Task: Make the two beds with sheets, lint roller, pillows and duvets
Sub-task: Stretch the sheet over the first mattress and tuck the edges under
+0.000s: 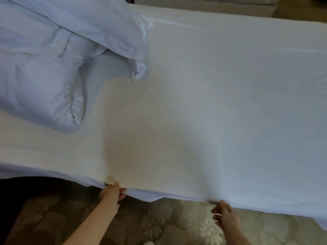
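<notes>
Sheet: the white sheet (194, 103) lies spread over the bed, with its near edge lifted clear of the side and hanging above the carpet (177, 225)
Left hand: the left hand (112, 191) has its fingers curled round the hem, with a small bunch of cloth gathered in the grip
Right hand: the right hand (224, 214) pinches the hem between thumb and fingers further along the same edge, though motion blur hides the exact finger lie
Between the hands: the hem sags a little and a loose flap drops below the line of the edge
Weight: likely very light, so it should lift and float easily and billow if flicked
Stiffness: soft and limp, as the shallow folds running from each grip across the top suggest, and it will not hold a shape by itself
Slip: thin smooth cloth probably slides through a loose pinch, so a bunched grip looks safer than flat fingertips
Where to hold: at the hem, hands well apart, so the pull spreads evenly; a grip nearer each corner would probably give more control for tucking
Heap: a folded duvet (58, 32) and a pillow (40, 96) rest on the sheet's far left part
Risk: that load pins the cloth there, so a hard tug may skew the sheet or drag the heap
Fragility: none to speak of, creasing being the main worry
Beyond: the edge of a second bed (203, 1) shows at the top
</notes>
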Demonstrator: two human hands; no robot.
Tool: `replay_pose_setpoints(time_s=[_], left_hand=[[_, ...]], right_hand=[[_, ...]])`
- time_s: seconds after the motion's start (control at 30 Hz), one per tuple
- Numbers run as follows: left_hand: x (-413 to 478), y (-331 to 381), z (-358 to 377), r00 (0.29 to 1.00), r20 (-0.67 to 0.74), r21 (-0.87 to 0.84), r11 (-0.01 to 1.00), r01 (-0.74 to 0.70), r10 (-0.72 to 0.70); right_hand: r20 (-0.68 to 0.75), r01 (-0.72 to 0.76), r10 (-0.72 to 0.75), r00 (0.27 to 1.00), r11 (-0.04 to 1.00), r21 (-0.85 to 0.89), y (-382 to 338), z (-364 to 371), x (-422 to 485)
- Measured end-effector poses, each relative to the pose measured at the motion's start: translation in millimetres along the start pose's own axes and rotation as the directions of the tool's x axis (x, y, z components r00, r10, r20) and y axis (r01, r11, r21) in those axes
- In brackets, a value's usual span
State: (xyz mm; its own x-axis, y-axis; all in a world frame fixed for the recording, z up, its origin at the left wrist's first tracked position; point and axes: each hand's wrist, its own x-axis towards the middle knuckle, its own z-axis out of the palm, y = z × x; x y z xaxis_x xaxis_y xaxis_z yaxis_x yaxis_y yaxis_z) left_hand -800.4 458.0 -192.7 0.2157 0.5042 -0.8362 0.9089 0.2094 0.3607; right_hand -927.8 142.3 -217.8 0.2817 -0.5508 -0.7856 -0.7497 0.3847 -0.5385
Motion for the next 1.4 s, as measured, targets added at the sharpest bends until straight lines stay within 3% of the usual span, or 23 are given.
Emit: replay_pose_setpoints(time_s=[0.13, 0.17, 0.2, 0.27, 0.3, 0.33, 0.37, 0.5, 0.6, 0.67, 0.8, 0.87, 1.07, 1.27, 1.4], left_hand=[[1, -8, 9, 0.998, -0.013, -0.099, 0.994, 0.054, -0.056], [-2, -12, 12, 0.997, -0.072, -0.046, 0.999, 0.023, -0.027], [-3, -17, 16, 0.981, -0.176, 0.083, 0.995, -0.061, 0.075], [-16, -26, 31, 0.847, -0.269, 0.407, 0.851, -0.331, 0.458], [-26, -32, 42, 0.747, -0.215, 0.510, 0.725, -0.463, 0.629], [-39, -38, 53, 0.691, -0.130, 0.549, 0.632, -0.547, 0.711], [-50, -44, 62, 0.698, -0.086, 0.536, 0.624, -0.569, 0.711], [-97, -75, 122, 0.840, -0.138, 0.374, 0.813, -0.446, 0.524], [-167, -136, 205, 0.909, 0.039, 0.285, 0.867, -0.409, 0.415], [-221, -179, 267, 0.943, 0.155, 0.184, 0.930, -0.319, 0.293], [-328, -241, 379, 0.951, 0.305, 0.024, 0.998, -0.066, 0.055], [-368, -267, 419, 0.929, 0.369, -0.055, 0.997, 0.044, -0.021], [-427, -319, 496, 0.909, 0.407, -0.050, 0.991, 0.121, -0.090], [-424, -330, 508, 0.939, 0.322, 0.010, 0.993, 0.122, -0.118], [-421, -334, 513, 0.970, 0.238, 0.073, 0.997, 0.040, -0.056]], right_hand=[[-0.033, -0.077, 0.076, 0.997, 0.997, -0.030, 10, -30, 13], [-0.095, -0.049, 0.046, 0.994, 0.998, -0.033, 5, -39, 17], [-0.185, 0.009, -0.018, 0.983, 0.999, -0.049, -2, -48, 21], [-0.377, 0.182, -0.227, 0.898, 0.971, -0.152, -19, -69, 30], [-0.413, 0.262, -0.325, 0.851, 0.943, -0.203, -28, -80, 34], [-0.415, 0.319, -0.392, 0.821, 0.918, -0.235, -35, -93, 39], [-0.396, 0.353, -0.430, 0.811, 0.900, -0.256, -41, -106, 44], [-0.312, 0.312, -0.410, 0.857, 0.895, -0.318, -37, -173, 82], [-0.288, 0.083, -0.151, 0.946, 0.968, -0.235, -29, -239, 120], [-0.227, 0.035, -0.075, 0.971, 0.984, -0.175, -38, -293, 141], [-0.166, 0.080, -0.077, 0.983, 0.997, 0.011, -87, -419, 199], [-0.189, 0.033, -0.013, 0.982, 0.994, 0.103, -112, -483, 235], [-0.226, -0.089, 0.169, 0.959, 0.941, 0.326, -151, -620, 303], [-0.186, -0.114, 0.226, 0.956, 0.873, 0.474, -151, -656, 336], [-0.262, -0.030, 0.167, 0.950, 0.889, 0.457, -149, -673, 340]])
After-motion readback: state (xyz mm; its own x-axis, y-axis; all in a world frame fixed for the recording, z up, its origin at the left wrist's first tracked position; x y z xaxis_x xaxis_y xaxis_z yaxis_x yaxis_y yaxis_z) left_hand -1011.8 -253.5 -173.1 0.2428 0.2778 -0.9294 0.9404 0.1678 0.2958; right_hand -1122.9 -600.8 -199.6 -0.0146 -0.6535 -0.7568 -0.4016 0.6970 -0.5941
